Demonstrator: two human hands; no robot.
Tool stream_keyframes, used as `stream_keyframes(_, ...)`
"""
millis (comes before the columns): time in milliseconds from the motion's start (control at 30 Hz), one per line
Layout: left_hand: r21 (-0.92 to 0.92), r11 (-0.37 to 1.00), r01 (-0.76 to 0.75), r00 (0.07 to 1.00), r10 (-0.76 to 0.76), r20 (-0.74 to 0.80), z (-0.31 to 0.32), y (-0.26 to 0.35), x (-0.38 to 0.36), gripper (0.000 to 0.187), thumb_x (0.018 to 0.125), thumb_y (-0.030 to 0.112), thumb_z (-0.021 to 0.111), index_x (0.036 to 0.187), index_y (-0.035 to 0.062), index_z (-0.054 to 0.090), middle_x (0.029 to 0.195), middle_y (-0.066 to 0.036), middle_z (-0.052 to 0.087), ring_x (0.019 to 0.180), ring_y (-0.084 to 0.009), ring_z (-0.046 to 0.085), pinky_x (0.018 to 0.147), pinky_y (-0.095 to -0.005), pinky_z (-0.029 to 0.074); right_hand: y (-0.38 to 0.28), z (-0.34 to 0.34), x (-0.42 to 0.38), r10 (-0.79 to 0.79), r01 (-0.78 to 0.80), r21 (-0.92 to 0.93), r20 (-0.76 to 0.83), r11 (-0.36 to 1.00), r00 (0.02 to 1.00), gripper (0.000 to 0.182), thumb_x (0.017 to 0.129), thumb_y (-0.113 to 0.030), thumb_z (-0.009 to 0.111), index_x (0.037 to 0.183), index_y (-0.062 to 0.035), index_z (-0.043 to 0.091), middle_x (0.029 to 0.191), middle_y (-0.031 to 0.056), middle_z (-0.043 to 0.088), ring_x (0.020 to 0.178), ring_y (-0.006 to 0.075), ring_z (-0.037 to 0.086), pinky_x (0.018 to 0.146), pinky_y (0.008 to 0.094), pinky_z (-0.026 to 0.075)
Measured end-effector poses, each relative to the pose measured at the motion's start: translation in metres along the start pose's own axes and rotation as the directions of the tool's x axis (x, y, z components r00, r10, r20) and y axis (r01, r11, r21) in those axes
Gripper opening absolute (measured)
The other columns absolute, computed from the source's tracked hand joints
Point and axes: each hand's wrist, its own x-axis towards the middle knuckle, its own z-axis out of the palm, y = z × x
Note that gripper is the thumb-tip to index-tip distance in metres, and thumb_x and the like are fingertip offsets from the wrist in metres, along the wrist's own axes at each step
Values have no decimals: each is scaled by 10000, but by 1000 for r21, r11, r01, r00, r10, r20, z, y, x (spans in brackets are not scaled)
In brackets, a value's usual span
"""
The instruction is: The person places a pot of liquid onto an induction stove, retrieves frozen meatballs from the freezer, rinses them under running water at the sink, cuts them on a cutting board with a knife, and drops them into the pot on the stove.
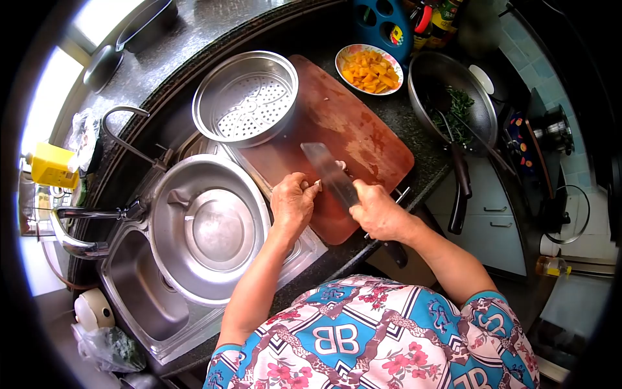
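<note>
A reddish-brown cutting board (363, 129) lies on the dark counter. My right hand (379, 211) is closed round a cleaver (329, 174), whose blade is slightly blurred over the board. Just left of the blade, my left hand (295, 201) has its fingers bent together at a small pale piece (317, 184). Another small pale piece (341, 165) shows at the far side of the blade. A steamer pan with holes (253, 100) overlaps the board's upper left part. Beyond the board stands a bowl (340, 61) of chopped orange pieces (370, 71).
A large steel basin (168, 227) rests over the sink (139, 285) at left, beside two faucets. At right a wok (424, 87) holds leafy greens (457, 107), its handle pointing towards me. Bottles and a blue rack (372, 32) stand at the back. A bagged vegetable sits lower left.
</note>
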Motion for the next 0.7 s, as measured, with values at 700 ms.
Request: stream_keyframes(700,-36,993,112,981,-105,161,-8,13,3,105,641,40,622,735,0,601,646,-136,576,607,-282,575,573,-337,443,-1,2,-4,6,7,-208,62,978,998,131,741,-6,458,833,54,386,642,297,538,683,448,558,651,486,452)
